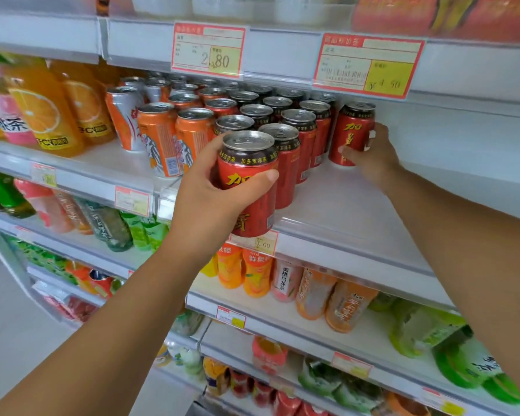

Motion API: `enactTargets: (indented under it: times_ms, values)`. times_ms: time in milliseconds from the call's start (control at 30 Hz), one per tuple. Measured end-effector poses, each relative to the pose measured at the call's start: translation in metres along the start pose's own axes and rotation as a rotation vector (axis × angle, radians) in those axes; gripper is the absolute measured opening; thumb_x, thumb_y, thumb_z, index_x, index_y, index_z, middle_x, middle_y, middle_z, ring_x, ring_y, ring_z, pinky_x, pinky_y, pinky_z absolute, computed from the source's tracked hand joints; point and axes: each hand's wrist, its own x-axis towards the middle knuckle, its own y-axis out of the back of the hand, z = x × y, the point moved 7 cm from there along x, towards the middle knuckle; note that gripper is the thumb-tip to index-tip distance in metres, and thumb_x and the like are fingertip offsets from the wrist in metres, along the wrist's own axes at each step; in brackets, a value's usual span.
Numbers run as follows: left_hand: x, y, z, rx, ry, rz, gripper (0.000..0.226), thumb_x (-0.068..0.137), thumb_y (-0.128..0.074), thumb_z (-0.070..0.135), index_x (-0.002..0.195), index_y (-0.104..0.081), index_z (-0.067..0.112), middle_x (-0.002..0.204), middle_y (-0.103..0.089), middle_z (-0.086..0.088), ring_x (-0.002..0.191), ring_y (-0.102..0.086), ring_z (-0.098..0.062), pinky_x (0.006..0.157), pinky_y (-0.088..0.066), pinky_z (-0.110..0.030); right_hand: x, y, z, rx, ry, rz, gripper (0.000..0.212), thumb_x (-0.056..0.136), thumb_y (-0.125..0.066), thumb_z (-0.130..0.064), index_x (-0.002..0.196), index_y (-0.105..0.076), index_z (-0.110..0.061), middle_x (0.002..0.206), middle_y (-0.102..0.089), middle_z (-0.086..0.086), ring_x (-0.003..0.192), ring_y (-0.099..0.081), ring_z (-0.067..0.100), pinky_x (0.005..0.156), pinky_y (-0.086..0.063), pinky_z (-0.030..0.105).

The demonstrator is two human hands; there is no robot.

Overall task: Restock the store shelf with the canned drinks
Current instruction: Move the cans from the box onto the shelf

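Lids (248, 140) up: left hand (204, 187) grips front can (254, 210), right hand (371, 159) rear can (353, 127).

Head view, facing shelf (342, 199) (close), angled down

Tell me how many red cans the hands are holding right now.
2. The left hand grips one red can at the front edge of the shelf; the right hand holds a second can standing farther back, right of the stocked rows. No other held can shows.
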Motion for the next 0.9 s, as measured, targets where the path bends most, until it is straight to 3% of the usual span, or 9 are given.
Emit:
enactTargets:
  times_ms: [233, 400, 567, 667, 733, 833, 900]
  values:
    - [-0.001, -0.001, -0.003, 0.021, 0.008, -0.018, 0.056, 0.075, -0.081, 0.021, 0.126, -0.059, 0.026, 0.112, -0.072, 0.009, 0.103, -0.068, -0.008, 0.080, -0.055, -0.021, 0.010, -0.012, 0.011, -0.040, -0.029, 0.042, 0.077, 0.089, -0.064, -0.039, 0.149, -0.019, -0.024, 0.139, -0.054, 0.005, 0.123, -0.054, 0.031, 0.101, -0.041, 0.038]
    - [-0.004, -0.001, -0.010, 0.038, 0.072, -0.041, 0.060, 0.066, -0.086, 0.023, 0.121, -0.063, 0.028, 0.107, -0.074, 0.007, 0.098, -0.070, -0.009, 0.078, -0.055, -0.020, 0.009, -0.015, 0.014, -0.088, -0.089, 0.010, 0.077, 0.089, -0.061, -0.046, 0.149, -0.020, -0.021, 0.143, -0.050, 0.006, 0.127, -0.049, 0.034, 0.105, -0.039, 0.041]
    - [-0.017, -0.007, -0.014, 0.022, 0.120, -0.075, 0.053, 0.069, -0.082, 0.017, 0.118, -0.065, 0.024, 0.101, -0.074, 0.009, 0.094, -0.070, -0.008, 0.076, -0.055, -0.018, -0.014, 0.002, -0.002, -0.021, -0.281, -0.005, 0.098, 0.085, -0.064, -0.049, 0.153, -0.006, -0.011, 0.153, -0.033, 0.013, 0.137, -0.037, 0.033, 0.108, -0.033, 0.038]
    - [-0.012, -0.013, -0.004, 0.007, 0.109, -0.101, 0.053, 0.071, -0.084, 0.013, 0.119, -0.063, 0.024, 0.105, -0.074, 0.006, 0.098, -0.070, -0.011, 0.082, -0.056, -0.024, -0.067, 0.027, -0.050, -0.084, -0.044, -0.064, 0.070, 0.087, -0.065, -0.030, 0.147, -0.032, -0.015, 0.135, -0.050, 0.005, 0.123, -0.049, 0.024, 0.096, -0.039, 0.030]
    - [-0.007, -0.021, 0.005, -0.028, 0.089, -0.113, 0.052, 0.073, -0.083, 0.011, 0.120, -0.063, 0.023, 0.107, -0.074, 0.004, 0.099, -0.070, -0.011, 0.083, -0.056, -0.024, -0.117, 0.033, -0.068, -0.023, 0.113, -0.245, 0.057, 0.088, -0.062, -0.017, 0.141, -0.041, -0.027, 0.123, -0.051, -0.011, 0.123, -0.049, 0.017, 0.098, -0.038, 0.028]
    - [-0.001, -0.040, 0.014, -0.054, 0.059, -0.111, 0.054, 0.075, -0.081, 0.009, 0.123, -0.061, 0.019, 0.110, -0.072, 0.003, 0.098, -0.069, -0.009, 0.082, -0.056, -0.022, -0.178, 0.025, -0.077, 0.158, 0.188, -0.544, 0.084, 0.076, -0.070, -0.027, 0.147, -0.028, -0.041, 0.144, -0.041, -0.022, 0.137, -0.034, 0.000, 0.112, -0.026, 0.026]
    - [0.001, -0.056, 0.018, -0.061, 0.044, -0.097, 0.056, 0.072, -0.084, 0.009, 0.122, -0.060, 0.018, 0.108, -0.072, 0.004, 0.096, -0.069, -0.007, 0.081, -0.056, -0.021, -0.194, 0.022, -0.077, 0.165, 0.252, -0.531, 0.092, 0.069, -0.078, -0.037, 0.146, -0.027, -0.045, 0.141, -0.045, -0.024, 0.131, -0.038, -0.009, 0.110, -0.028, 0.022]
